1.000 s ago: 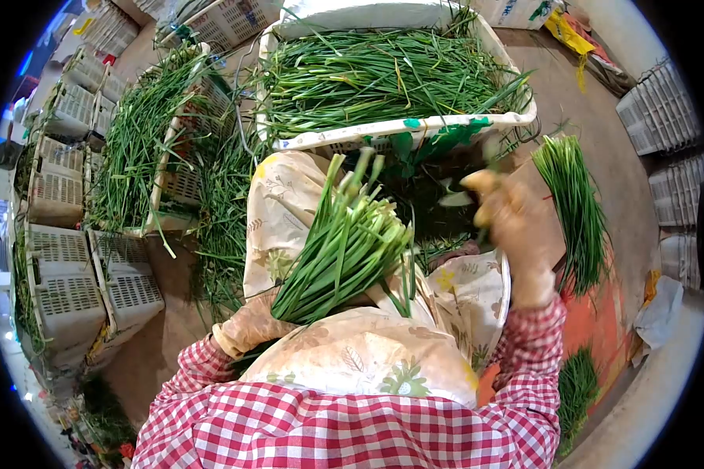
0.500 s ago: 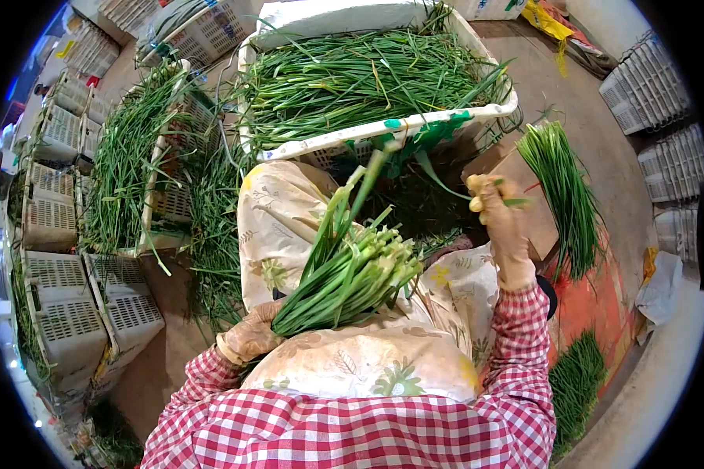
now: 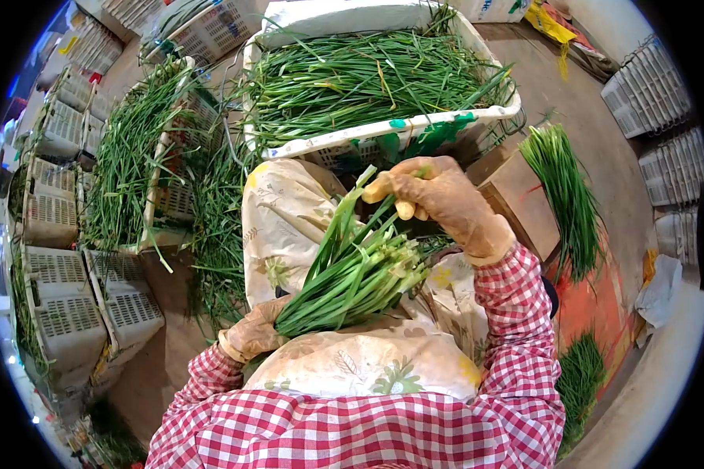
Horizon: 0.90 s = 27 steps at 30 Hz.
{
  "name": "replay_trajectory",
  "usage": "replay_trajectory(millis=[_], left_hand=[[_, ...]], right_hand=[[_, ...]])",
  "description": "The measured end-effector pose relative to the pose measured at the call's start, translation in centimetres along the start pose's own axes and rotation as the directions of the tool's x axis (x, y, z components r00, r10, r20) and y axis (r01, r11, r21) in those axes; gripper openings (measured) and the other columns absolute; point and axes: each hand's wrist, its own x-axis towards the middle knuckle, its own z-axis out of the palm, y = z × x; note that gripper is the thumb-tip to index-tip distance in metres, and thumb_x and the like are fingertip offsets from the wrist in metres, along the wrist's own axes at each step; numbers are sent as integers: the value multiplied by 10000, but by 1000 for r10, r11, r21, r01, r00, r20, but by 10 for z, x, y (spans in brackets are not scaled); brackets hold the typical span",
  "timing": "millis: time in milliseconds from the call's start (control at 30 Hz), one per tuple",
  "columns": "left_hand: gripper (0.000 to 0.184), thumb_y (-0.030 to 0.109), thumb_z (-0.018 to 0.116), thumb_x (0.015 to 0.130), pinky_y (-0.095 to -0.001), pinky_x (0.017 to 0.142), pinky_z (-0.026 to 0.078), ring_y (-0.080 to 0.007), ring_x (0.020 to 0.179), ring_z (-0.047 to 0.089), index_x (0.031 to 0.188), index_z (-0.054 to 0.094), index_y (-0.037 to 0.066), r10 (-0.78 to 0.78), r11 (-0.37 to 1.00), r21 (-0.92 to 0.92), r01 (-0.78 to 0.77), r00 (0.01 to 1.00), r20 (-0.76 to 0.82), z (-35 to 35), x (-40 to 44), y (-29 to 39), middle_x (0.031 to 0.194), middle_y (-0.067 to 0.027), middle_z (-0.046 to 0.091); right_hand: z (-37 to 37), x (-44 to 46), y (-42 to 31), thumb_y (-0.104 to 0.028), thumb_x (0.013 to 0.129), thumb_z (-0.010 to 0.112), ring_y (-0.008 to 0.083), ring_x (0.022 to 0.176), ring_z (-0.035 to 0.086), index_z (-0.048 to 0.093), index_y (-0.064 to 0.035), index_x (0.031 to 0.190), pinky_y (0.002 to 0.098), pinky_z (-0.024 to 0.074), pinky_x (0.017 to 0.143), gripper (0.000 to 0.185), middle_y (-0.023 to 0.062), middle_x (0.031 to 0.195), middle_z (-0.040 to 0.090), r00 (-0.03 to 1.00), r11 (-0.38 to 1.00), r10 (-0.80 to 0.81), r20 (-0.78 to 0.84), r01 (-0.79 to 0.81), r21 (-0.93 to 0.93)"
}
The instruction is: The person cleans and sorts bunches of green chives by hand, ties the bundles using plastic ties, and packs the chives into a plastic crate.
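A bunch of green stalks [image 3: 344, 285] lies across my lap, pale cut ends pointing up and to the right. My left hand [image 3: 258, 330], in a thin glove, is wrapped round its lower left part. Above the bunch, my gloved right hand [image 3: 438, 199] has its fingers closed at a few stalks that stick up from it; what the fingertips pinch is partly hidden. A patterned apron [image 3: 360, 363] covers my lap and knees.
Ahead stands a white crate [image 3: 399, 127] full of loose stalks. To the left are another filled crate [image 3: 160, 172] and stacked crates [image 3: 62, 305]. A neat bunch [image 3: 563, 195] rests on a cardboard box [image 3: 520, 207] at right, with more greens [image 3: 580, 383] below.
My right hand has moved left from beside the box to the top of the held bunch. The leafy bits between its fingers are now mostly hidden. My left hand keeps its hold.
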Motion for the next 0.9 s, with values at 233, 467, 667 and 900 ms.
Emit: replay_trajectory(millis=[233,467,667,900], left_hand=[[616,32,652,821,-328,1032,387,-208,1240,436,1363,361,3,284,849,408,-335,941,182,-26,-5,-9,1356,-107,449],[629,44,770,716,-319,1018,377,-136,1147,491,1284,499,22,126,885,444,-141,990,64,-42,10,-8,1253,-52,557],[749,39,775,712,-315,1036,343,-160,1186,456,1362,403,34,-9,925,379,-14,998,59,-35,10,1,1320,-59,497],[857,-38,720,739,-277,998,392,-155,1233,422,1439,233,52,5,972,233,-4,1000,-2,-31,14,-6,1393,-76,402]], right_hand=[[-137,-10,-1,-275,909,576,139,602,577,639,-19,982,280,468,537,273,64,731,651,376,523,-761,-529,-128,-843],[-55,33,55,-395,856,626,90,644,616,324,51,1365,221,475,498,741,76,929,665,928,895,359,-102,-373,-243],[14,48,30,-228,914,552,48,595,542,687,-36,890,168,409,513,236,21,740,657,998,1000,15,53,-14,-14],[-109,8,-9,-263,964,483,13,512,424,630,-26,946,135,345,423,279,28,735,613,695,950,-310,-648,241,-197]])
